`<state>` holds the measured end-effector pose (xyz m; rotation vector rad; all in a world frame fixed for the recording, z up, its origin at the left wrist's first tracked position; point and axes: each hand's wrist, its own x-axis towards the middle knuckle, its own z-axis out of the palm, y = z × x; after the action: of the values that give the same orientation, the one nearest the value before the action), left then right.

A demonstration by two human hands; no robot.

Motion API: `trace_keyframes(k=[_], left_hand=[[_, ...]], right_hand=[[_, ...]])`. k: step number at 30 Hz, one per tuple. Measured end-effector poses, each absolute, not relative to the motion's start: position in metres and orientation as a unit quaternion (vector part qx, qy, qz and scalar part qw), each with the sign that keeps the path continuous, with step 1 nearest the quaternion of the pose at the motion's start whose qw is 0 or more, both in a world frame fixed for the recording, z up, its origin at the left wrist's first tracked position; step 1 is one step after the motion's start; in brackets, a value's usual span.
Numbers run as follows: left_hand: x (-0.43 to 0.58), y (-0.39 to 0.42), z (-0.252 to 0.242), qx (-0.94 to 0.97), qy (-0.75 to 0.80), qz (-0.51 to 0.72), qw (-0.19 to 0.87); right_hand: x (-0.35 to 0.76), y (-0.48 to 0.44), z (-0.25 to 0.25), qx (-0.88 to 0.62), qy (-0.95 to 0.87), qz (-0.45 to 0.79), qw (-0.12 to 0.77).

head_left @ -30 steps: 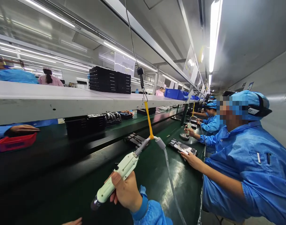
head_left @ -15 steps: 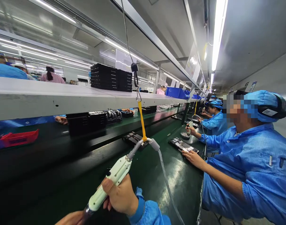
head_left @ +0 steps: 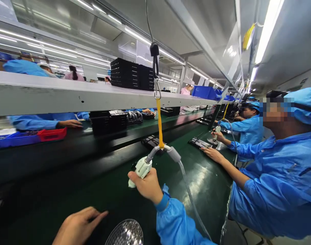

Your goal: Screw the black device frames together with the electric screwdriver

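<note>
Here the right hand grips a stubby pale-green pneumatic screwdriver.

A green-topped work bench runs under the right hand and its grip; a shiny round metal dish sits below and left of the grip, black trays of metal parts lie just beyond it, another black tray farther off to its right

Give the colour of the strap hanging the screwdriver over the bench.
The strap is yellow, seen best in the head view, above the pale green screwdriver.
</note>
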<state>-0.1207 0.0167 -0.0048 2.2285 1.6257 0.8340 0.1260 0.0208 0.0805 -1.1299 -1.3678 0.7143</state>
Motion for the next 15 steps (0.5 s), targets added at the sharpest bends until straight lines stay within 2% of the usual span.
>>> trace_keyframes(k=[3, 7, 9, 15], left_hand=[[-0.115, 0.013, 0.009, 0.74, 0.6, 0.282, 0.112], [-0.109, 0.01, 0.018, 0.735, 0.6, 0.298, 0.105], [-0.108, 0.01, 0.017, 0.732, 0.618, 0.275, 0.082], [-0.106, 0.044, -0.01, 0.765, 0.61, 0.152, 0.14]], right_hand=[[0.137, 0.031, 0.077, -0.564, -0.63, 0.245, 0.475], [0.146, 0.039, 0.072, -0.595, -0.666, 0.266, 0.362], [0.148, 0.041, 0.068, -0.58, -0.681, 0.281, 0.349], [0.153, 0.054, 0.055, -0.489, -0.726, 0.342, 0.341]])
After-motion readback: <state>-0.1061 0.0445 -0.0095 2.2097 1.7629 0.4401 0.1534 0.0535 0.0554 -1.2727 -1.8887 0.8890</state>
